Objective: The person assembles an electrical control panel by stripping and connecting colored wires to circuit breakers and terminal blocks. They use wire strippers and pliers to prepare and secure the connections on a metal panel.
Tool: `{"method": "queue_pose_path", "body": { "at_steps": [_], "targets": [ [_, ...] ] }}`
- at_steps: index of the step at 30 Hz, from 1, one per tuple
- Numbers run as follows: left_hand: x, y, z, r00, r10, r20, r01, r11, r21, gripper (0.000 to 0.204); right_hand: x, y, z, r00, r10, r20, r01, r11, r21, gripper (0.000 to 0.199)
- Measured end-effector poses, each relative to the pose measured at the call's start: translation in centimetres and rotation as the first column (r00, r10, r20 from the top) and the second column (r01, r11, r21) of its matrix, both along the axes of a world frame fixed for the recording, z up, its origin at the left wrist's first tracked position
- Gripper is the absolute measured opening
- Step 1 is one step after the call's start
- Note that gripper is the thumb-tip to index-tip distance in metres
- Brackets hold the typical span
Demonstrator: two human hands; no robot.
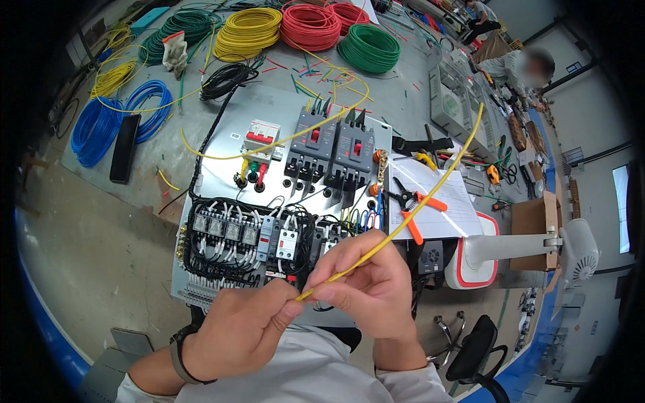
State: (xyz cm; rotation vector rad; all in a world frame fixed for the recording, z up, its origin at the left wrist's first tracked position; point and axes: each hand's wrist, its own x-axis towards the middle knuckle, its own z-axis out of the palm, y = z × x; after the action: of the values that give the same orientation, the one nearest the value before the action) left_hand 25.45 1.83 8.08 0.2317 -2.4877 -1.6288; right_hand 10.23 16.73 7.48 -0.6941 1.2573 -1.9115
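Both hands meet in front of my body, over the near edge of an electrical panel [222,161]. My left hand [248,322] pinches the near end of a yellow wire [420,209] between thumb and fingers. Right beside it, my right hand [366,289] is closed on the same wire. From there the wire rises in a curve to the upper right, its far tip free. On the panel sit two dark grey circuit breakers [312,141] with red switches, a smaller white breaker [262,134], and a row of relays [232,230] among black wiring.
Orange-handled wire strippers [416,205] lie on printed sheets [443,181] right of the panel. Coils of yellow [247,33], red [309,28], green [368,48] and blue wire [97,131] stand on the table with wire scraps. A white fan [578,248] is at right. Another person [510,67] sits beyond.
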Motion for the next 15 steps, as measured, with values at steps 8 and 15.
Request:
{"method": "queue_pose_path", "body": {
  "at_steps": [8,15],
  "targets": [
    [1.0,1.6,-0.8,0.996,0.081,0.034,-0.083,0.996,0.041,0.007,-1.3,1.3,0.0,0.998,-0.062,-0.010,0.062,0.994,0.089,0.030],
    [3.1,1.8,-0.9,0.981,0.026,0.194,-0.028,1.000,0.010,0.014,-6.2,3.8,0.4,0.990,-0.119,-0.081,0.127,0.986,0.108,0.022]
  ]
}}
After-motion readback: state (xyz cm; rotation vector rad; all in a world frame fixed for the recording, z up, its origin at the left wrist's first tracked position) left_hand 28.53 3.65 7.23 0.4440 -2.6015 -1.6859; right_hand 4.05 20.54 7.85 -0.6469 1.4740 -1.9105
